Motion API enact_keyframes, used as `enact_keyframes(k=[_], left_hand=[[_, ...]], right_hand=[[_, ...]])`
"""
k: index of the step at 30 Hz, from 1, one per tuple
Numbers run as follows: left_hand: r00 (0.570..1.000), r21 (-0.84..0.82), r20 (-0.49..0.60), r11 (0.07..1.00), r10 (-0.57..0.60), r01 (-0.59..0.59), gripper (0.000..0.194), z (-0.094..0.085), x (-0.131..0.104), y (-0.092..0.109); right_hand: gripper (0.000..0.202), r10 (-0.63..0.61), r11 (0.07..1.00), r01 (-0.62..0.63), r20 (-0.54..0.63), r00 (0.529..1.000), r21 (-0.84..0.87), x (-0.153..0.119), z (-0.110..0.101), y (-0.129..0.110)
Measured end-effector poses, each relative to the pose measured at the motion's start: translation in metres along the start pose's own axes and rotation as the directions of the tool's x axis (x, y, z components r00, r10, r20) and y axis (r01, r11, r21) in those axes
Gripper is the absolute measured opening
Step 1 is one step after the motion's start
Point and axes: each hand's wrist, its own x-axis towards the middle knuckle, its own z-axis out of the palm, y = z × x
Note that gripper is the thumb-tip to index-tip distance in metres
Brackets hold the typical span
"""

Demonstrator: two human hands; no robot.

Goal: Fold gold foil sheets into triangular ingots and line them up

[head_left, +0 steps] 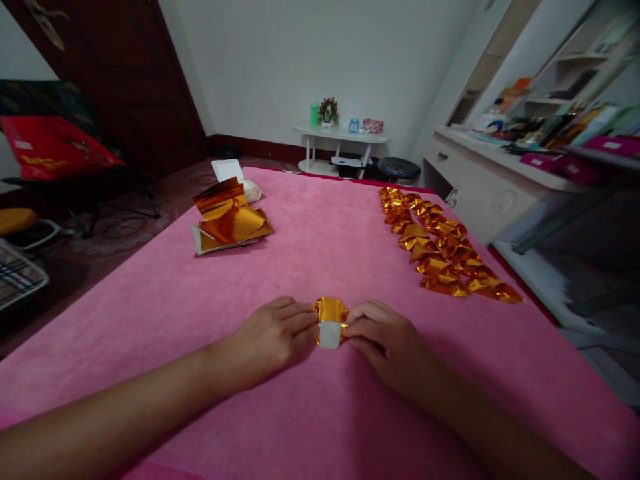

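Note:
A small piece of folded gold foil paper (330,309) lies on the pink cloth between my hands, with a pale, whitish patch on its near half. The fingers of my left hand (280,333) are closed at its left edge; their tips are partly hidden. At the right edge, my right hand (385,337) pinches the foil between thumb and fingers. Further right on the cloth, folded gold foil pieces (435,247) lie in two long rows. A loose stack of flat gold foil sheets (235,223) rests at the far left.
Behind the foil stack lies an opened white package (229,171). The pink-covered table (310,247) spreads under everything. Beyond it stand a low white table (345,135) and a dark round stool (399,168). A cluttered desk (500,153) is at the right, a chair with a red bag (57,148) at the left.

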Motion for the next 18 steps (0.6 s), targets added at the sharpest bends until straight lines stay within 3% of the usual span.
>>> enact_keyframes(k=[4,10,18], left_hand=[[1.000,0.046,0.017,0.999,-0.019,0.018,0.021,0.000,0.000,0.007],[0.999,0.110,0.053,0.994,0.006,-0.012,0.022,0.000,0.000,0.016],[0.993,0.167,0.117,0.985,0.018,-0.038,0.027,-0.002,0.003,0.021]], right_hand=[[0.014,-0.036,0.995,0.038,0.023,0.999,-0.090,0.000,0.000,0.001],[0.014,-0.026,0.997,0.029,0.045,0.999,-0.078,0.002,-0.001,0.006],[0.017,0.135,0.991,-0.135,0.024,0.991,-0.004,0.010,0.004,0.005]])
